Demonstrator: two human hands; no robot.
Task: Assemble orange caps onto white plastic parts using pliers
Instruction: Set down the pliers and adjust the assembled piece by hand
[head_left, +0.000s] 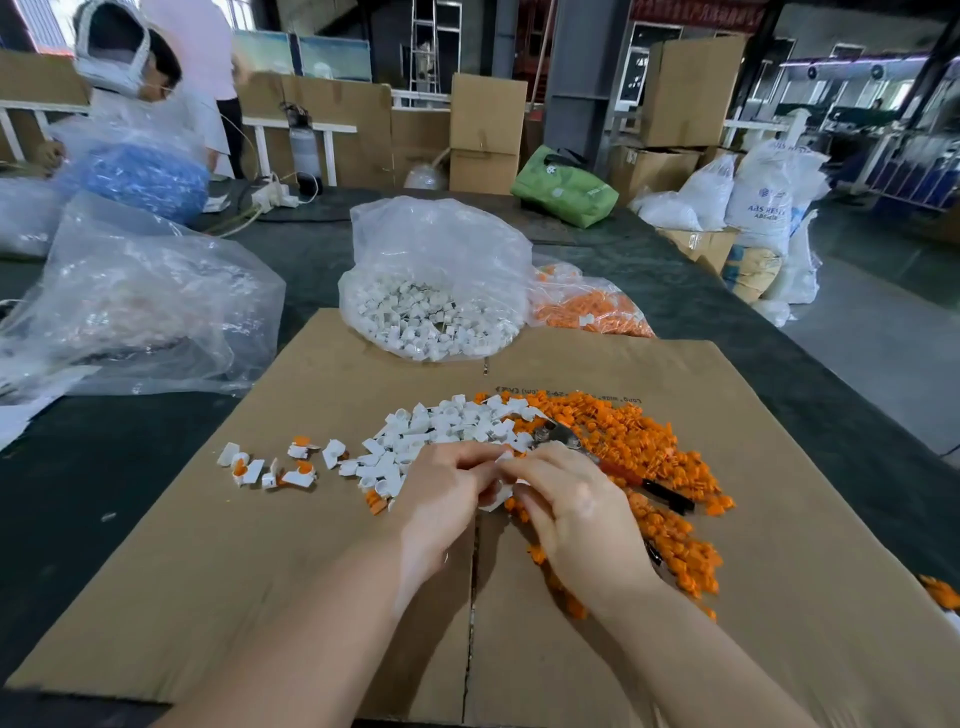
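Note:
A heap of white plastic parts (447, 426) lies mid-cardboard, with a spread of orange caps (639, 447) to its right. Both hands meet just in front of the heaps. My left hand (447, 493) and my right hand (571, 499) pinch a white part (503, 458) between their fingertips. The pliers (566, 439) lie on the orange caps just beyond my right hand, metal jaws toward the white heap, a dark handle (670, 496) sticking out to the right. Several white parts with orange caps fitted (275, 467) lie in a loose row at the left.
The cardboard sheet (260, 571) covers a dark table. A clear bag of white parts (431, 291) and a bag of orange caps (587, 306) stand behind it. A big crumpled plastic bag (140, 301) sits left. Another person (130, 67) works at the far left.

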